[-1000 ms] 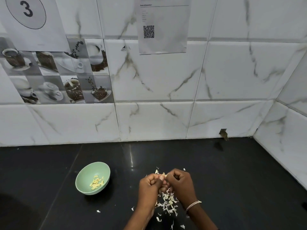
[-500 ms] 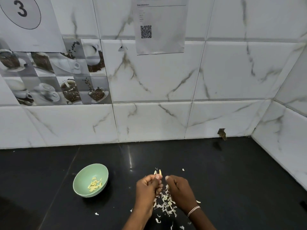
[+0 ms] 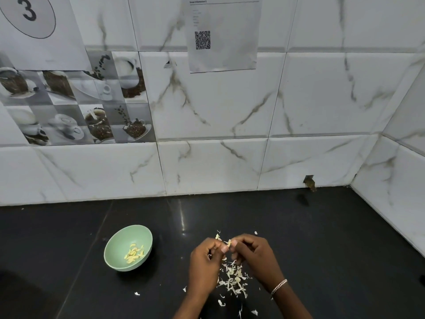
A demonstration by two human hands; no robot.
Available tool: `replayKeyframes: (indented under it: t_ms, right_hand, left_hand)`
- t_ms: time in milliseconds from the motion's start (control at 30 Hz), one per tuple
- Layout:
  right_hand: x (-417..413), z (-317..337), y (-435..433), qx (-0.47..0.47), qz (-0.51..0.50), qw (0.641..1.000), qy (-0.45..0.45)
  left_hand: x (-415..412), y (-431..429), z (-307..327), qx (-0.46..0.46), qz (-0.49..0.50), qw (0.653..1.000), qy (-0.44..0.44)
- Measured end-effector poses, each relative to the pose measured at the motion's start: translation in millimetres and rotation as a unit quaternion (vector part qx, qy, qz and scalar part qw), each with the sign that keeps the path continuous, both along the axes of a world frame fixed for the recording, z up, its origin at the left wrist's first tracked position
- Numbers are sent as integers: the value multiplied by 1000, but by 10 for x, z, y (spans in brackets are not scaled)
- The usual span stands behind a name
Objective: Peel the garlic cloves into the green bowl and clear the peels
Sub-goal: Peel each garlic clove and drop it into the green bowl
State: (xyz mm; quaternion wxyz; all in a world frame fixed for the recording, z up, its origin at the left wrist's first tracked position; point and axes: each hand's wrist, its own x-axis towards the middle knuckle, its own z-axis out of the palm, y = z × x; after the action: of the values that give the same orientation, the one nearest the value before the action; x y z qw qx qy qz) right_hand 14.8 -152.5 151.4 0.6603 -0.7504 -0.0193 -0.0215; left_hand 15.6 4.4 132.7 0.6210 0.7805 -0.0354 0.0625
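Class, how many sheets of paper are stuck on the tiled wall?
2. The sheet with a circled 3 is at the top left, above the coffee-picture tiles; the sheet with a QR code is top centre. Others may lie off frame.

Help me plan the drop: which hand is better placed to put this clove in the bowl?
Left, probably. The left hand lies nearer the bowl and pinches the clove; the right hand, also pinching it, would have to cross over.
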Motion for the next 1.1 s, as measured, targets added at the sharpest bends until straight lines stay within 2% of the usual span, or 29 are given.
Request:
replayKeyframes:
  t_ms: [167, 433, 600, 767, 900, 967, 1100]
  right_hand:
    - [-22, 7, -40, -37, 25, 999, 15]
    - [2, -9, -83, -55, -12, 998, 26]
    - [4, -124, -89, -130, -25, 990, 40]
    - [26, -78, -62, -96, -10, 993, 62]
    - [54, -129, -72, -218, -76, 973, 29]
    - [41, -134, -91, -197, -59, 978, 12]
    - [13, -27, -46, -35, 8, 999, 39]
  left_hand:
    - [35, 64, -4, 46, -11, 999, -22]
    - [83, 115, 54, 78, -4, 996, -43]
    - [77, 106, 52, 83, -2, 996, -31]
    - [75, 93, 40, 85, -2, 996, -35]
    - [73, 89, 27, 88, -8, 996, -34]
    - [72, 87, 28, 90, -11, 995, -35]
    - [77, 87, 33, 108, -17, 993, -41]
